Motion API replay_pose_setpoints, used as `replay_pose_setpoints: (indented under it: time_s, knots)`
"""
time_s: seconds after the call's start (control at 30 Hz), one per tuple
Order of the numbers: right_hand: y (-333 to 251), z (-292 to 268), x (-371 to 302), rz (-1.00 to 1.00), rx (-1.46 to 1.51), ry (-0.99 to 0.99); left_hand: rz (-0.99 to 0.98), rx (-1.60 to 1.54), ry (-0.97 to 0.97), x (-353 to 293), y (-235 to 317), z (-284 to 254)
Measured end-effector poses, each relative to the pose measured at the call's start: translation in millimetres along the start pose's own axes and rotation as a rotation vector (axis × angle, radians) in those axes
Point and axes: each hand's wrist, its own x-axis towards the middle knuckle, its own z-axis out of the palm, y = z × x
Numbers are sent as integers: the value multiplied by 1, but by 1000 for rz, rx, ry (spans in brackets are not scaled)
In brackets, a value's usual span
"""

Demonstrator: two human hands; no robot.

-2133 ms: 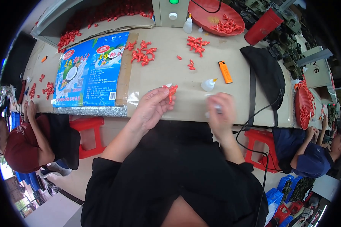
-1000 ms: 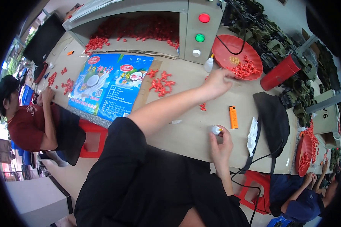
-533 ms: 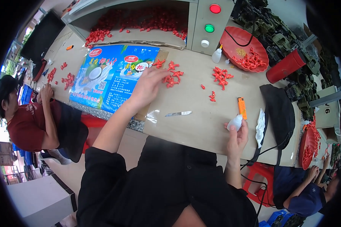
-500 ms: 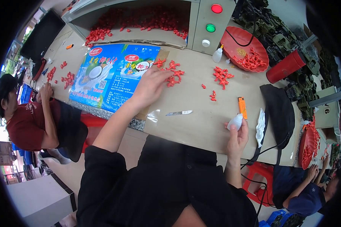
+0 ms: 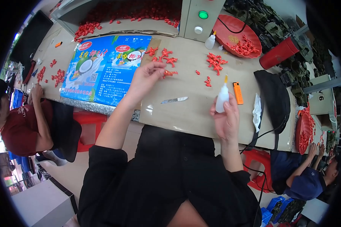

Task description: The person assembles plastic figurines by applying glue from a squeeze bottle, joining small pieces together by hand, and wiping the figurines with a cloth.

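My left hand [image 5: 147, 78] is closed at the right edge of the blue printed sheet [image 5: 77, 81], its fingertips pinching a small red plastic figure [image 5: 169, 73]. Just beyond it lie several similar red figures [image 5: 165, 56] on the table. In my right hand [image 5: 228, 117] I hold a white squeeze bottle [image 5: 223, 99], its thin yellow nozzle pointing up and away. An orange lighter [image 5: 238, 93] lies right of the bottle. Between my hands rests a craft knife blade [image 5: 174, 100]. Farther off are a red cluster [image 5: 216, 62] and a small red figure [image 5: 208, 81].
A red bowl [image 5: 250, 53] of red pieces stands far right, beside another white bottle [image 5: 210, 41] and a red cylinder [image 5: 279, 53]. A black pouch [image 5: 272, 100] and crumpled white tissue [image 5: 256, 113] lie at right. Co-workers sit on both sides. A shelf [image 5: 129, 26] of red pieces stands behind.
My left hand has drawn back from the red figures with one at its fingertips. The bottle in my right hand has turned nozzle up and moved left. The whole view has shifted slightly.
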Motion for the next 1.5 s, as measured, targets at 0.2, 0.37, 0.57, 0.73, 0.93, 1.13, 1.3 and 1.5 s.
replay_pose_setpoints:
  time_s: [0.2, 0.37, 0.57, 0.73, 0.93, 1.13, 1.3, 1.5]
  knots:
    - [14, 28, 17, 98, 143, -113, -187, -292, -280, -37, 18, 41]
    - [19, 22, 14, 50, 241, -57, -345, -725, -160, -49, 7, 61]
    - [23, 16, 11, 41, 290, -32, -208, -774, -177, -64, -1, 82]
    - [15, 3, 10, 19, 223, -84, -142, -605, -87, -63, -5, 78]
    - [5, -8, 9, -133, -35, 120, 30, -377, 91, -54, -8, 75]
    - [17, -18, 14, -102, 231, 99, 0, -426, 26, -53, -16, 73]
    - [17, -10, 15, -88, 171, 110, -83, -407, 7, -53, -16, 73]
    - [24, -6, 10, -199, -183, 111, -80, -411, 5, -54, -16, 74]
